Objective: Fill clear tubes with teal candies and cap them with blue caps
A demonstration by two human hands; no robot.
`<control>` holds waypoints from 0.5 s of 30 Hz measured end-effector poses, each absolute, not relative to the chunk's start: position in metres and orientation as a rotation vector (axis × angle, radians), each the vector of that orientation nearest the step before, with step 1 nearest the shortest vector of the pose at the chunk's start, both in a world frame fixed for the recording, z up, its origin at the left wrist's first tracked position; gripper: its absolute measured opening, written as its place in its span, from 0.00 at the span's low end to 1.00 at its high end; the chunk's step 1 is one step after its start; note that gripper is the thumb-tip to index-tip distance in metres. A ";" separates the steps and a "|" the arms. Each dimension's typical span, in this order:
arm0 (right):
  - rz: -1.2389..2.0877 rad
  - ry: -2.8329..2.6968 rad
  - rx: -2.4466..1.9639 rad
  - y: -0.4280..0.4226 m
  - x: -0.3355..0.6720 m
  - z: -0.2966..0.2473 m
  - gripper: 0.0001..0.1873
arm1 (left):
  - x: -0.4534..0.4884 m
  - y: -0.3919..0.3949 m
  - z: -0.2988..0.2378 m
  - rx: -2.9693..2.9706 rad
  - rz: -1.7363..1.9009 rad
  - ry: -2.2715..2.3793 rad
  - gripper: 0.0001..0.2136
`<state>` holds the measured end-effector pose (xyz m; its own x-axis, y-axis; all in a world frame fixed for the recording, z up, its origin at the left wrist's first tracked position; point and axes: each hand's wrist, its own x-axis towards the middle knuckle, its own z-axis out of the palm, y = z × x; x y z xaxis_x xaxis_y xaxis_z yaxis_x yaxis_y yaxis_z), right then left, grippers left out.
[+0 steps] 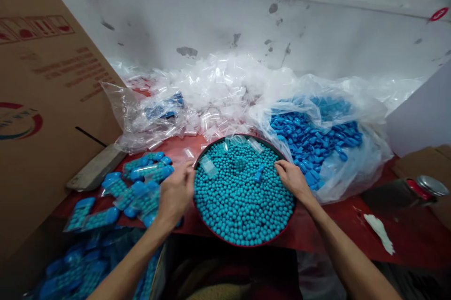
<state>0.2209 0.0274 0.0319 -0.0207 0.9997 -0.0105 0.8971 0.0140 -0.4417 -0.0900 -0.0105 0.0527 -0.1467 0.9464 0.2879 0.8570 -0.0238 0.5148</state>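
A round basin point(243, 245) with a dark inside and a red rim is full of small teal balls point(239, 201). My left hand point(179, 192) has its fingers curled at the basin's left rim. Across from it, my right hand point(291, 177) is closed on the right rim. On top of the balls lie several clear plastic tubes point(208, 166) and a blue cap point(259, 174). Just left of my left hand are filled tubes with blue ends point(137, 192). To the right, an open plastic bag holds many blue caps point(306, 138).
Clear tubes point(225, 83) are heaped against the white wall point(148, 22). A cardboard box point(45, 88) stands at left beside a grey block point(95, 168). More filled packs point(77, 267) lie below the red table point(416, 243). A lidded jar point(401, 192) is at right.
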 end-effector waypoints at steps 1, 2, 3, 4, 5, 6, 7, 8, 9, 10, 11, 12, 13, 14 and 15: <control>0.460 -2.020 -2.019 0.033 0.217 0.035 0.19 | -0.072 -0.002 0.050 1.925 0.843 1.948 0.16; 0.440 -2.048 -2.087 0.037 0.211 0.037 0.21 | -0.053 0.008 0.046 1.895 0.799 1.845 0.17; 0.415 -2.070 -2.159 0.042 0.203 0.037 0.23 | -0.037 0.018 0.041 1.874 0.749 1.802 0.18; 0.394 -2.088 -2.227 0.045 0.195 0.036 0.24 | -0.023 0.028 0.035 1.859 0.687 1.796 0.19; 0.383 -2.107 -2.279 0.048 0.186 0.035 0.25 | -0.011 0.038 0.028 1.832 0.626 1.823 0.19; 0.387 -2.132 -2.306 0.050 0.179 0.032 0.25 | -0.002 0.046 0.021 1.825 0.609 1.830 0.19; 0.408 -2.163 -2.303 0.051 0.175 0.029 0.24 | 0.005 0.053 0.015 1.824 0.594 1.836 0.18; 0.439 -2.195 -2.279 0.051 0.172 0.026 0.23 | 0.009 0.058 0.010 1.826 0.591 1.839 0.17; 0.467 -2.216 -2.252 0.050 0.173 0.023 0.22 | 0.012 0.061 0.005 1.833 0.594 1.834 0.17; 0.478 -2.226 -2.223 0.049 0.176 0.022 0.20 | 0.014 0.062 0.002 1.839 0.597 1.827 0.16; 0.469 -2.245 -2.181 0.046 0.181 0.021 0.19 | 0.015 0.063 -0.001 1.845 0.601 1.819 0.16; 0.442 -2.289 -2.112 0.043 0.186 0.020 0.18 | 0.015 0.063 -0.003 1.850 0.606 1.806 0.16; 0.393 -2.358 -2.017 0.039 0.192 0.021 0.18 | 0.016 0.062 -0.004 1.854 0.614 1.791 0.15; 0.324 -2.446 -1.898 0.036 0.196 0.021 0.19 | 0.016 0.062 -0.004 1.859 0.626 1.774 0.15; 0.242 -2.542 -1.764 0.032 0.200 0.022 0.21 | 0.016 0.062 -0.004 1.864 0.640 1.754 0.15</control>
<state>0.1996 0.0321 0.0220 -0.3533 0.9338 -0.0570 0.9278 0.3419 -0.1495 0.0156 0.0615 -0.0041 0.0606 0.9982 0.0008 0.7641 -0.0469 0.6434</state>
